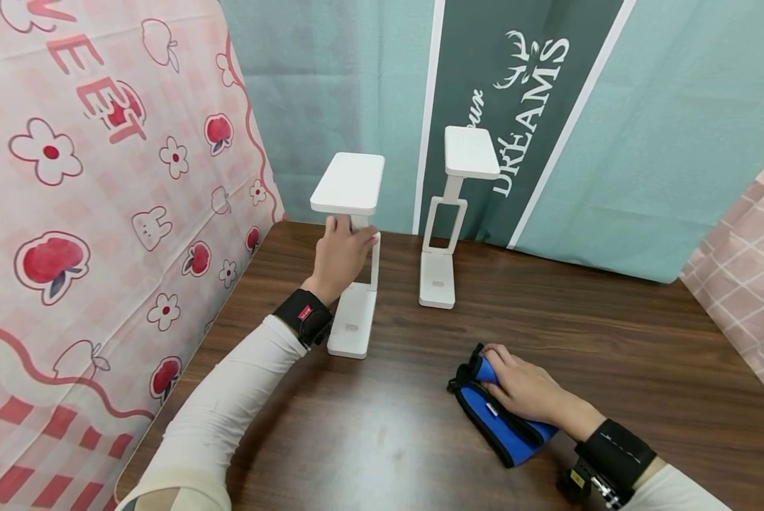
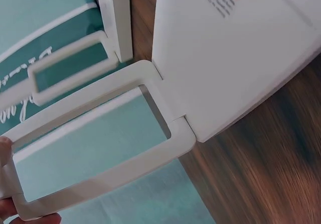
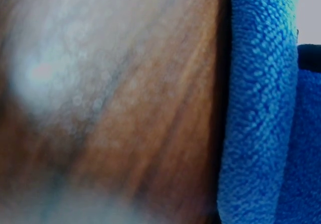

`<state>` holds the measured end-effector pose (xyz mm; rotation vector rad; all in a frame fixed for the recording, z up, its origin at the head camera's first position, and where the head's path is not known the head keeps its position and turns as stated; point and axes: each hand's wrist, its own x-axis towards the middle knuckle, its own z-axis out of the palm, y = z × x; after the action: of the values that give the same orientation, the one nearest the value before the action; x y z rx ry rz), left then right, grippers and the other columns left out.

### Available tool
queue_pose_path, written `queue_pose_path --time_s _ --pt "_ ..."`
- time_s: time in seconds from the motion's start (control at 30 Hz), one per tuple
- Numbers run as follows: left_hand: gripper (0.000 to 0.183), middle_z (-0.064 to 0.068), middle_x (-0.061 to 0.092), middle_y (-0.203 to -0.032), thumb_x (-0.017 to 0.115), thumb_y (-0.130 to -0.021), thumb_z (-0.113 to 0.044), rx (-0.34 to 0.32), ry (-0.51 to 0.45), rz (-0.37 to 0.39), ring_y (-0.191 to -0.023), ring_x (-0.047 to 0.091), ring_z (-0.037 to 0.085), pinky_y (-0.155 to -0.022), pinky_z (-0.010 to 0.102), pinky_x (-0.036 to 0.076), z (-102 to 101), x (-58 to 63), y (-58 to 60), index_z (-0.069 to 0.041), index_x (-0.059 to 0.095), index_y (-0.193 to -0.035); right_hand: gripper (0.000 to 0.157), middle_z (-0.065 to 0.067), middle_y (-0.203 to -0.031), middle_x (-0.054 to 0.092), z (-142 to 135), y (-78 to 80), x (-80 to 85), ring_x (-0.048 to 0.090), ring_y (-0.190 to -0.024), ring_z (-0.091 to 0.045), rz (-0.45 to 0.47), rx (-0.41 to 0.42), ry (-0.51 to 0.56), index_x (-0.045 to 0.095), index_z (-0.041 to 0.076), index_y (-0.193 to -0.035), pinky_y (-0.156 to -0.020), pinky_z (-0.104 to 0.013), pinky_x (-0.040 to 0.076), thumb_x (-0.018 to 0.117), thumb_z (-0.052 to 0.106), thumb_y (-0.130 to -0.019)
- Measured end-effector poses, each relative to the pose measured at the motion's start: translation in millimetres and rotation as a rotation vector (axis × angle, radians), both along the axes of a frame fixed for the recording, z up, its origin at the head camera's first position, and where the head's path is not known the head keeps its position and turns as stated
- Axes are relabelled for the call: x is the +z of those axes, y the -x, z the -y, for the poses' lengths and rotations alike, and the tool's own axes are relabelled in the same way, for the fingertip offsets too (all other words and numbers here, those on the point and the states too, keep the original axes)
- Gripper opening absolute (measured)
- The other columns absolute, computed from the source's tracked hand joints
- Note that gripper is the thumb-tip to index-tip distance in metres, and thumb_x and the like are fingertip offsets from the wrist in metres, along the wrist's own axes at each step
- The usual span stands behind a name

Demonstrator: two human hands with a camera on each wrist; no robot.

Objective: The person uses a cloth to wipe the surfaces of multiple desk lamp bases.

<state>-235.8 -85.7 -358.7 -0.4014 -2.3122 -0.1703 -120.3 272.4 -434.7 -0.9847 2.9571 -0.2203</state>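
My left hand (image 1: 342, 255) grips the upper part of a white folding desk lamp (image 1: 350, 181), just below its flat rectangular head. In the left wrist view, fingertips (image 2: 42, 219) hold the end of the lamp's open frame (image 2: 100, 184), and the frame hinges on the broad white base (image 2: 225, 73). On the table to the right, my right hand (image 1: 525, 387) grips a folded blue cloth with black edging (image 1: 516, 443), thumb and fingers around its upper fold. Close up, the right wrist view shows the fuzzy pile of the blue cloth (image 3: 261, 108); the hand is out of that picture.
A second white folding lamp (image 1: 437, 277) stands to the right of the held one, near the back edge of the dark wooden table (image 1: 407, 369). Behind hangs a teal curtain (image 1: 643, 142). A pink printed cloth (image 1: 120, 270) covers the left side.
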Motion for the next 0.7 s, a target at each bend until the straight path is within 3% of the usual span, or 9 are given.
queue_pose_path --time_s 0.17,0.3,0.5,0.7 --pt "0.025 0.021 0.061 -0.108 0.055 -0.099 -0.033 0.006 0.061 -0.044 -0.082 0.049 0.03 -0.056 0.039 0.054 -11 -0.5 -5.5 -0.022 0.073 -0.113 0.042 -0.013 -0.13 0.051 -1 0.8 -0.7 0.066 -0.093 -0.024 -0.008 0.003 -0.005 0.048 0.009 -0.128 -0.057 -0.029 0.045 0.063 0.027 -0.093" --pt "0.024 0.023 0.059 -0.118 0.054 -0.1 -0.032 -0.019 0.066 -0.063 -0.095 0.055 0.034 -0.058 0.042 0.057 -19 -2.6 -11.1 -0.022 0.072 -0.112 0.043 -0.012 -0.129 0.051 -1 1.3 -1.1 0.065 -0.092 -0.022 -0.014 0.011 -0.006 0.048 0.009 -0.129 -0.057 -0.028 0.045 0.063 0.026 -0.093" --pt "0.027 0.023 0.051 -0.134 0.05 -0.102 -0.032 -0.053 0.063 -0.067 -0.114 0.052 0.038 -0.063 0.042 0.059 -31 -4.8 -21.3 -0.021 0.071 -0.114 0.042 -0.014 -0.129 0.051 -1 0.9 -0.2 0.065 -0.089 -0.022 -0.009 0.019 0.007 0.048 0.008 -0.128 -0.055 -0.026 0.043 0.063 0.025 -0.093" --pt "0.029 0.021 0.051 -0.136 0.049 -0.102 -0.033 -0.067 0.072 -0.072 -0.118 0.05 0.038 -0.057 0.038 0.056 -41 -4.0 -31.0 -0.023 0.07 -0.119 0.042 -0.015 -0.13 0.051 0 0.4 0.1 0.065 -0.09 -0.023 -0.004 0.018 0.002 0.047 0.008 -0.128 -0.055 -0.026 0.044 0.063 0.026 -0.093"
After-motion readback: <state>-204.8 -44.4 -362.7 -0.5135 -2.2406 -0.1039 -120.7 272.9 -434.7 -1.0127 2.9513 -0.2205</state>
